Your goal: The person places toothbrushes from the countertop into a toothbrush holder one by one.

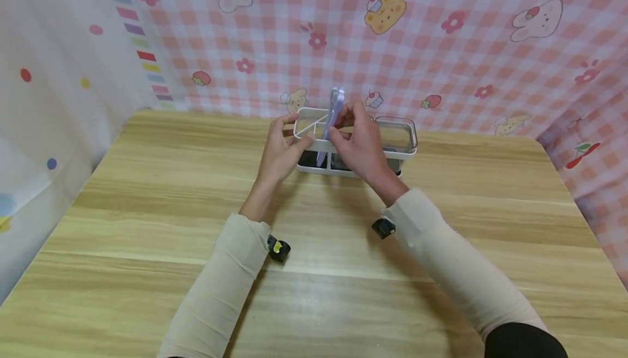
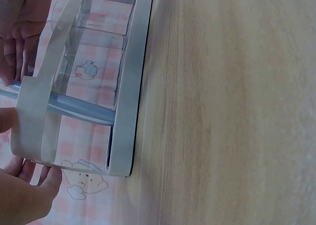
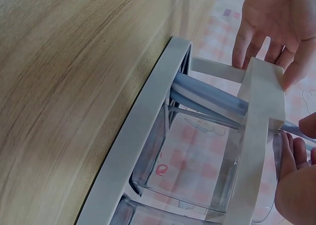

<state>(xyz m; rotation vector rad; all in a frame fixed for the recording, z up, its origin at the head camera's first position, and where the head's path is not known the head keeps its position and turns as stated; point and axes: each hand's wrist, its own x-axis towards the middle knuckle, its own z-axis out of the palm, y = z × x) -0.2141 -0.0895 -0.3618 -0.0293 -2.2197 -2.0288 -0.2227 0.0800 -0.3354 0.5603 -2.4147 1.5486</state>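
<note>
A white rack [image 1: 404, 155] with clear cups stands at the table's far edge, apparently a toothbrush holder. Two pale lilac toothbrushes [image 1: 336, 113] stand bristle end up, slightly tilted, in its left part. Their handles [image 2: 81, 109] pass through the upper frame down to the base. My left hand [image 1: 282, 153] grips the rack's left end, thumb in front and fingers behind. My right hand [image 1: 362, 143] pinches the toothbrushes just above the upper frame. In the right wrist view a clear cup [image 3: 197, 161] sits beside the handles.
The rack stands on a wood-grain table [image 1: 314, 292]. Close behind it hangs a pink checked cloth [image 1: 275, 31] with cartoon prints. A white dotted cloth [image 1: 54, 102] hangs at the left. Small black cameras [image 1: 278, 249] are strapped at both wrists.
</note>
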